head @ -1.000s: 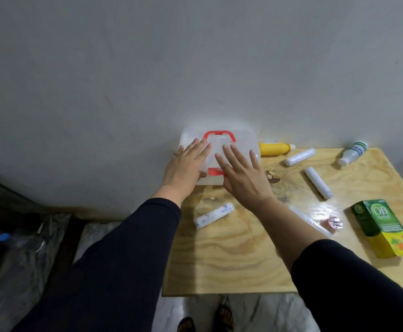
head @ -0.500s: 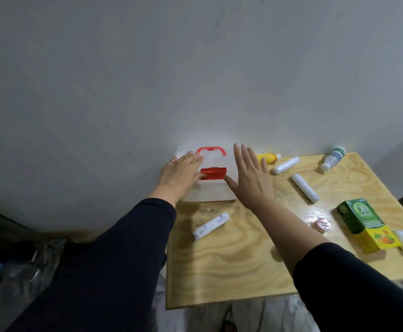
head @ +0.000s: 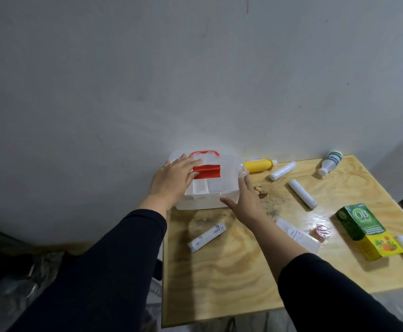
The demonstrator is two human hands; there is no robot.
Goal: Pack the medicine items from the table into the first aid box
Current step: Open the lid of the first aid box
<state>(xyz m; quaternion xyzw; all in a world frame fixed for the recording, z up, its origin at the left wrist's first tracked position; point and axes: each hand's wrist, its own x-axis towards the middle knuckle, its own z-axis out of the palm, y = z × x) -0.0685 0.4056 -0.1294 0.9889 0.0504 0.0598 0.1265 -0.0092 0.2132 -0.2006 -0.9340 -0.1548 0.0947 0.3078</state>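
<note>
Step in hand, by my reading: opening first aid box [head: 210,185]. Left hand [head: 171,180] lies flat, released, on lid beside red latch [head: 206,171]; right hand [head: 248,200] spread against box's right front corner, gripping nothing. Advice: brace base with right, flip latch with left, lift lid toward wall. Box: translucent white plastic, red handle [head: 204,153], at table [head: 231,283] back-left corner. Yellow bottle [head: 258,165] just right of box; wrapped roll [head: 206,237] in front.

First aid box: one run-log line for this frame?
phase: opening | first aid box: lid closed | left hand: on lid by red latch | right hand: at right corner | items: unpacked
</note>
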